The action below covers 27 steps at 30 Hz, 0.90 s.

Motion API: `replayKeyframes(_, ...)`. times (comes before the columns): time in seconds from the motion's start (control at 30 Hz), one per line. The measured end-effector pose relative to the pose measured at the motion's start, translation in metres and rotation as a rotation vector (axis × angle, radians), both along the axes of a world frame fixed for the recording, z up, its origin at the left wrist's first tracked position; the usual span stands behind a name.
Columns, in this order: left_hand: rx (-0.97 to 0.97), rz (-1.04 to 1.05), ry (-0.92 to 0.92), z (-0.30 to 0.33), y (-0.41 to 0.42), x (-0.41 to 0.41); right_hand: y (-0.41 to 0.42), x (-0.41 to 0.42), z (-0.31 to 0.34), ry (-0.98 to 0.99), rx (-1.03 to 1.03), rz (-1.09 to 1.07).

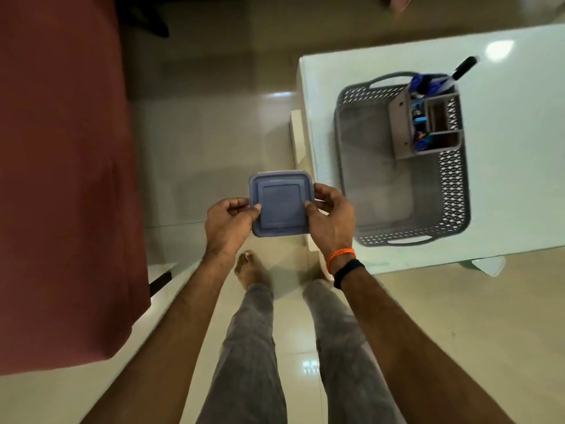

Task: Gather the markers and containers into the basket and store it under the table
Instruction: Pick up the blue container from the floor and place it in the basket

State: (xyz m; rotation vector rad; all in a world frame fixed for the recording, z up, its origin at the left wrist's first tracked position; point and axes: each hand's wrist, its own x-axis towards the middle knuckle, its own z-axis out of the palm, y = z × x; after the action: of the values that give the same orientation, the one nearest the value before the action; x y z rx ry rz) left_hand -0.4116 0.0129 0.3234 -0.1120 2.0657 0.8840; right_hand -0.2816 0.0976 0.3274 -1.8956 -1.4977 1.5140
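Both grips clasp the square blue-lidded container (280, 203) over the floor, my left hand (230, 223) on one edge and my right hand (331, 217) on the other. Beyond, on the desk (516, 166), the grey basket (452, 191) holds an organizer (400, 125) with markers (428, 84).
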Motion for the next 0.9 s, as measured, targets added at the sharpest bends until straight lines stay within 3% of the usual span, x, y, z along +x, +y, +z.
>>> replayKeyframes(0.23, 0.066, -0.07, -0.025, 0.016, 0.057, 0.066, 0.052, 0.071, 0.02, -0.027, 0.057, -0.063)
replayKeyframes(0.5, 0.051, -0.117, -0.041, -0.009, 0.124, 0.131, 0.114, 0.138, -0.003, -0.008, 0.067, -0.116)
replayKeyframes(0.7, -0.052, -0.17, 0.093, -0.03, 0.153, 0.142, 0.145, 0.145, -0.045, 0.066, 0.001, -0.237)
replayKeyframes(0.9, -0.086, -0.296, 0.239, -0.037, 0.158, 0.145, 0.157, 0.137, -0.082, 0.04, -0.033, -0.206)
